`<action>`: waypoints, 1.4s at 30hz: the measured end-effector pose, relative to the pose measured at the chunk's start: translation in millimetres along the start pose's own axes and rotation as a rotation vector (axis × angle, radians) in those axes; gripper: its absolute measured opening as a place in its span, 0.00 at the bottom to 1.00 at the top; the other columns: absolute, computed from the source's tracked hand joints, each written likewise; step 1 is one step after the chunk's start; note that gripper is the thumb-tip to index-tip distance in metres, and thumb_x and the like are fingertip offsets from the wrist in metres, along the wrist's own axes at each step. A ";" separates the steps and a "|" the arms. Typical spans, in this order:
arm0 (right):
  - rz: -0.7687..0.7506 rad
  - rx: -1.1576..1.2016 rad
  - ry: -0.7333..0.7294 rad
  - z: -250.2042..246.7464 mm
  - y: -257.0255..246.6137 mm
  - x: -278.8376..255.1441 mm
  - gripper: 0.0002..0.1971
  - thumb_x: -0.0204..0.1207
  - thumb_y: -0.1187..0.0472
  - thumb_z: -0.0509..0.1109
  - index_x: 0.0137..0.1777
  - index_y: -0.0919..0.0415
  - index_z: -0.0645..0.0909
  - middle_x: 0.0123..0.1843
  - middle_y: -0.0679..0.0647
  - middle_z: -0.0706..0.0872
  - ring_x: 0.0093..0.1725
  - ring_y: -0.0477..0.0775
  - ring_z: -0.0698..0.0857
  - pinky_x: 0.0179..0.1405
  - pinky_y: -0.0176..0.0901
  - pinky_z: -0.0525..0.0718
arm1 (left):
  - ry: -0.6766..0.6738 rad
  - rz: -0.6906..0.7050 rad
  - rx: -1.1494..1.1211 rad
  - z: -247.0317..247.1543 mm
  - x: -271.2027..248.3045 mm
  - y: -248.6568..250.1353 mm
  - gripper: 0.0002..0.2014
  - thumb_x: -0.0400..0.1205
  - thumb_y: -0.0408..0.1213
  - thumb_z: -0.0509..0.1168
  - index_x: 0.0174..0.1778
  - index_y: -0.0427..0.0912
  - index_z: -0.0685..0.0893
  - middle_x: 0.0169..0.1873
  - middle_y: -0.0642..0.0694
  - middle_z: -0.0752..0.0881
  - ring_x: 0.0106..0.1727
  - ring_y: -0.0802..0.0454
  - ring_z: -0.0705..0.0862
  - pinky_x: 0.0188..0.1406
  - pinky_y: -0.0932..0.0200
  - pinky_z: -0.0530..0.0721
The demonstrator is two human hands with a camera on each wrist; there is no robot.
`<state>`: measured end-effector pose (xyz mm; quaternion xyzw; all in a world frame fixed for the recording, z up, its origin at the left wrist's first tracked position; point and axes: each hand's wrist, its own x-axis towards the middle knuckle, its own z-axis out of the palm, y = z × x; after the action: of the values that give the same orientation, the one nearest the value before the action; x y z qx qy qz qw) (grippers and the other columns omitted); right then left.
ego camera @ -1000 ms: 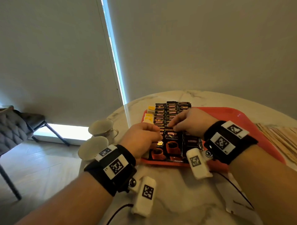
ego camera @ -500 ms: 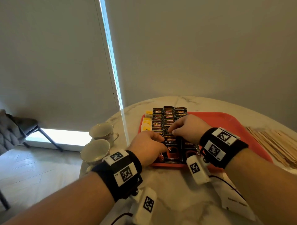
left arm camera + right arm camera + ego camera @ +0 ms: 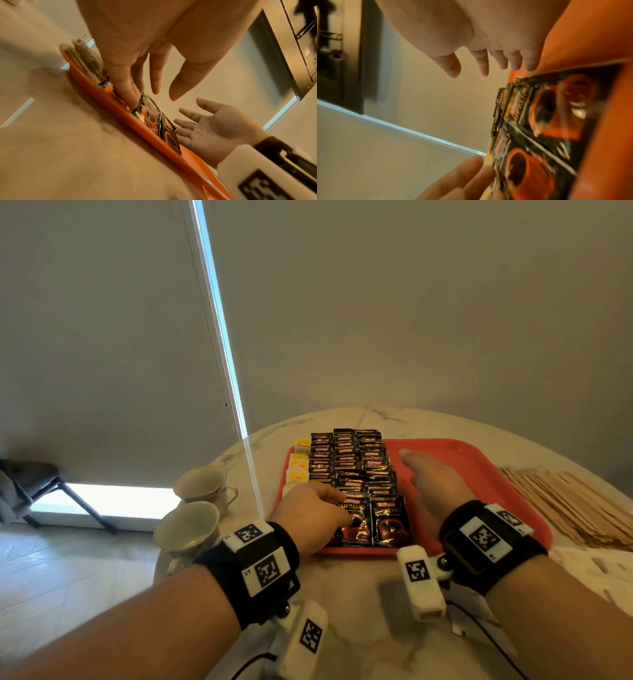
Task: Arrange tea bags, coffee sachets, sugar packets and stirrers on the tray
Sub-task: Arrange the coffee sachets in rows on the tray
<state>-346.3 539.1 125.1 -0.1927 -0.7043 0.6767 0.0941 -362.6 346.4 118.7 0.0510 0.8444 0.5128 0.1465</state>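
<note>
Right hand [image 3: 433, 484] is lifting off the coffee sachets [image 3: 356, 470] since half a second ago, fingers now loose and holding nothing, hovering over the bare right half of the red tray [image 3: 507, 474]. Left hand [image 3: 313, 517] is resting straight fingers on the near-left sachet [image 3: 354, 520], likely steadying the overlapping rows. Stirrers [image 3: 575, 505] are lying on the counter [image 3: 359, 611], right of the tray.

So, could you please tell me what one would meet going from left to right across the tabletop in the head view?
Two teacups → yellow-tagged tea bags → black coffee sachets → bare red tray → wooden stirrers.
</note>
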 end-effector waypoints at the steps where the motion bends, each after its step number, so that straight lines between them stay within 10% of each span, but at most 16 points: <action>1: 0.037 0.082 0.006 1.7 3.5 -1.6 0.15 0.88 0.49 0.64 0.72 0.50 0.78 0.61 0.48 0.85 0.58 0.50 0.85 0.58 0.53 0.86 | 0.000 -0.003 0.006 1.1 0.4 -0.9 0.15 0.80 0.33 0.77 0.62 0.50 0.89 0.56 0.51 0.87 0.55 0.53 0.88 0.60 0.46 0.92; 3: 0.094 0.216 0.015 4.8 10.7 -4.7 0.15 0.87 0.47 0.66 0.68 0.54 0.80 0.59 0.53 0.88 0.58 0.55 0.89 0.60 0.61 0.87 | 0.007 -0.016 0.016 3.5 0.5 -3.0 0.10 0.80 0.34 0.78 0.53 0.52 0.90 0.54 0.51 0.88 0.55 0.51 0.89 0.61 0.45 0.92; 7: 0.156 0.309 -0.062 7.3 11.2 -15.0 0.09 0.90 0.53 0.62 0.48 0.52 0.78 0.35 0.46 0.92 0.27 0.46 0.90 0.27 0.45 0.85 | 0.021 -0.034 0.032 7.5 -1.7 -5.8 0.08 0.77 0.35 0.80 0.46 0.53 0.90 0.52 0.49 0.90 0.57 0.49 0.89 0.63 0.44 0.91; 11: 0.149 0.301 -0.048 7.2 0.5 -23.5 0.13 0.91 0.52 0.60 0.62 0.60 0.79 0.38 0.44 0.90 0.22 0.44 0.88 0.17 0.39 0.83 | 0.029 -0.045 0.030 7.8 -2.3 -6.3 0.06 0.78 0.36 0.79 0.46 0.51 0.90 0.52 0.48 0.90 0.57 0.49 0.89 0.62 0.44 0.91; 14: 0.159 0.318 -0.027 -2.2 0.8 2.0 0.28 0.87 0.44 0.62 0.82 0.59 0.69 0.74 0.62 0.80 0.65 0.55 0.87 0.50 0.47 0.90 | 0.040 -0.035 0.039 6.2 -3.7 -1.6 0.08 0.79 0.35 0.78 0.50 0.50 0.89 0.53 0.48 0.89 0.56 0.49 0.90 0.61 0.44 0.92; 17: 0.149 0.299 -0.042 -7.2 -1.8 23.9 0.34 0.85 0.38 0.62 0.86 0.55 0.66 0.87 0.62 0.65 0.85 0.63 0.66 0.83 0.62 0.67 | 0.071 -0.012 0.042 4.2 -0.7 8.6 0.11 0.80 0.37 0.77 0.57 0.50 0.86 0.53 0.48 0.89 0.53 0.49 0.91 0.58 0.44 0.93; 24: 0.195 0.330 -0.151 -6.1 -2.6 47.3 0.35 0.85 0.37 0.61 0.86 0.54 0.63 0.85 0.66 0.68 0.82 0.66 0.71 0.70 0.56 0.76 | 0.157 0.014 -0.033 -1.8 34.6 45.7 0.07 0.81 0.37 0.75 0.53 0.46 0.88 0.54 0.44 0.88 0.59 0.44 0.88 0.65 0.41 0.90; 31: 0.218 0.360 -0.134 -11.0 -7.6 79.9 0.37 0.84 0.33 0.60 0.86 0.54 0.64 0.88 0.66 0.61 0.87 0.66 0.62 0.82 0.60 0.63 | 0.179 -0.017 -0.031 -21.8 78.8 64.9 0.19 0.83 0.34 0.72 0.69 0.29 0.86 0.62 0.34 0.88 0.60 0.37 0.87 0.68 0.42 0.86; 35: 0.215 0.374 -0.123 -7.1 -16.5 99.8 0.39 0.82 0.31 0.60 0.87 0.53 0.63 0.89 0.65 0.58 0.88 0.66 0.59 0.86 0.65 0.59 | 0.216 -0.078 -0.022 -36.3 99.9 69.7 0.22 0.87 0.34 0.67 0.77 0.28 0.80 0.77 0.29 0.80 0.78 0.31 0.79 0.77 0.39 0.79; 39: 0.244 0.434 -0.157 1.4 -17.3 107.9 0.38 0.82 0.32 0.63 0.86 0.50 0.63 0.86 0.67 0.64 0.77 0.67 0.74 0.59 0.61 0.82 | 0.236 -0.140 -0.076 -44.0 116.3 70.0 0.24 0.88 0.36 0.65 0.80 0.31 0.77 0.81 0.30 0.76 0.82 0.30 0.74 0.80 0.35 0.76; 42: 0.252 0.421 -0.213 5.1 -14.6 110.5 0.38 0.83 0.32 0.62 0.88 0.49 0.60 0.84 0.65 0.68 0.70 0.65 0.79 0.42 0.58 0.81 | 0.247 -0.179 -0.125 -46.3 128.6 67.4 0.23 0.89 0.36 0.65 0.81 0.32 0.77 0.81 0.31 0.75 0.82 0.30 0.74 0.77 0.36 0.76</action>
<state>-450.8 578.3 125.1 -0.1828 -0.5243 0.8312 -0.0274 -503.2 368.9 172.9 -0.0969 0.8236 0.5516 0.0897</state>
